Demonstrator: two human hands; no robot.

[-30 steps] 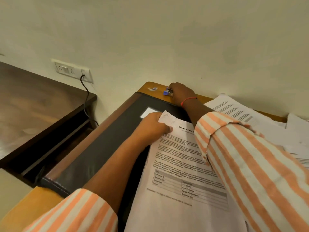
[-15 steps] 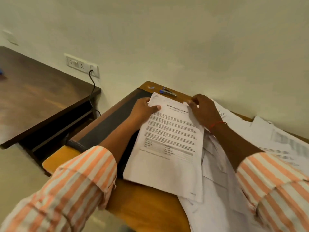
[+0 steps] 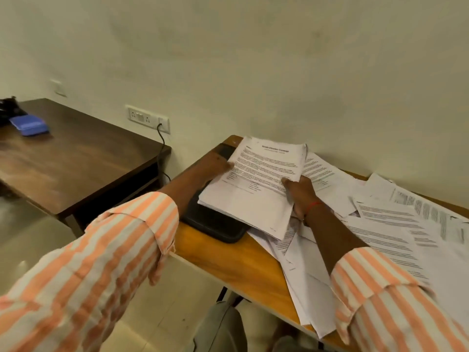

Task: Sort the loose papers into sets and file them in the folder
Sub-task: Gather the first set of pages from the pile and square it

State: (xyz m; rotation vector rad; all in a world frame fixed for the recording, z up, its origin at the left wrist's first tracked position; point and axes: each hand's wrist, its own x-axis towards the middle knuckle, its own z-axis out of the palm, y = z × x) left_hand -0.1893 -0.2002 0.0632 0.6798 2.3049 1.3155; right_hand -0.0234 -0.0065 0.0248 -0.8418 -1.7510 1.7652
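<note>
Centre of frame: a stack of printed white papers (image 3: 264,179), raised slightly and tilted, over the far end of a flat black folder (image 3: 213,224). The stack hides most of the folder; only its near rounded corner and left edge show.

The left hand (image 3: 215,166) grips the stack's left edge, fingers curled at the paper. The right hand (image 3: 298,191) pinches the right edge, thumb on top, fingers out of sight beneath; a red thread (image 3: 313,205) circles that wrist.

The folder lies on an orange-yellow wooden desk (image 3: 228,257). Loose printed sheets (image 3: 393,224) sprawl overlapping across the right of the frame, the right forearm lying over some.

Left of frame: a dark brown wooden table (image 3: 76,158) with a flat blue box (image 3: 29,125) at upper left. White wall socket panel (image 3: 148,118) behind, black cable (image 3: 161,138) hanging from it.
</note>
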